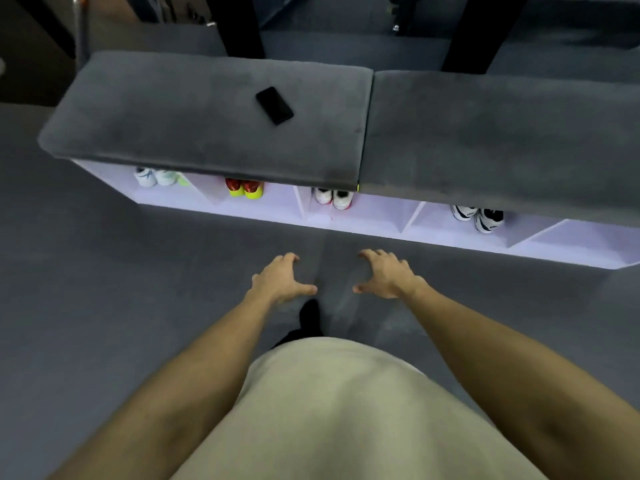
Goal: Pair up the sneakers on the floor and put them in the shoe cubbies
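Both hands empty: left hand (280, 278) and right hand (388, 275) hover mid-frame over bare floor (104, 289), fingers loosely spread. Four sneaker pairs (244, 188) sit toes-out in the cubbies (381, 230), one pair per bay, across the frame's middle. Looks finished.

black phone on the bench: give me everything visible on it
The black phone is a slim, glossy dark rectangle with rounded corners, lying flat on the grey cushioned bench top. It sits askew to the bench edges, near the seam between the two cushions. Its surface is dark and featureless. Nothing else touches it; both hands are well away.
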### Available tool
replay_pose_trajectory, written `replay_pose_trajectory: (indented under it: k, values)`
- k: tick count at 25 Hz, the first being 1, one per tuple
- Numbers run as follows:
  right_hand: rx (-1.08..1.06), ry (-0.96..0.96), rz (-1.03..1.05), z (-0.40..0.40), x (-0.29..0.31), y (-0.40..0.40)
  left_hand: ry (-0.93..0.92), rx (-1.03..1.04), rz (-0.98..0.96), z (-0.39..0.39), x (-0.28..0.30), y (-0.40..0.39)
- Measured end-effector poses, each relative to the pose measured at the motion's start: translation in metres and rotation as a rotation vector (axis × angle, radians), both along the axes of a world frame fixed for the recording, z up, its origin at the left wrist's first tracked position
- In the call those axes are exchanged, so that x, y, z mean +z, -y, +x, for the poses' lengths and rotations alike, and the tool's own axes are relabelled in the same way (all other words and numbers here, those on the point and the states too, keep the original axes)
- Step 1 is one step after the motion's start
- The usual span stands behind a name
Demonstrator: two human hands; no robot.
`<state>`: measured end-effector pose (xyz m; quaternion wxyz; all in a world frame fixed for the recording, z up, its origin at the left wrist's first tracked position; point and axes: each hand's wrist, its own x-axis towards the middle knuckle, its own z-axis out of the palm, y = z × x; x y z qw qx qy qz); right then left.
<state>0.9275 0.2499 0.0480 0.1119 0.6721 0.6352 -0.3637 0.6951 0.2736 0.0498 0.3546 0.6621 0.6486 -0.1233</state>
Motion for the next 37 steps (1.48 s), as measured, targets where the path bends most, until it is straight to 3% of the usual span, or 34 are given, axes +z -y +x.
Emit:
replay_pose_trajectory:
  k: [10, 18, 26, 31, 37]
  values:
    - [0.331, -0.103, 0.103, -0.138, 0.039, -0.038, 0.017, 0.391, 0.089, -0.127, 0.028, 0.029]
    - [0.577, -0.158, 0.084, -0.377, 0.044, -0.069, -0.113, 0.626, 0.103, -0.340, 0.036, 0.067]
    - [0.735, -0.153, 0.005, -0.593, 0.033, -0.082, -0.074, 0.834, -0.015, -0.531, 0.026, 0.101]
    - [0.814, -0.094, -0.031, -0.681, 0.014, -0.118, -0.018, 0.890, -0.137, -0.613, -0.009, 0.086]
    - [0.842, -0.088, -0.145, -0.793, -0.013, -0.208, 0.064, 0.996, -0.245, -0.726, -0.030, 0.008]
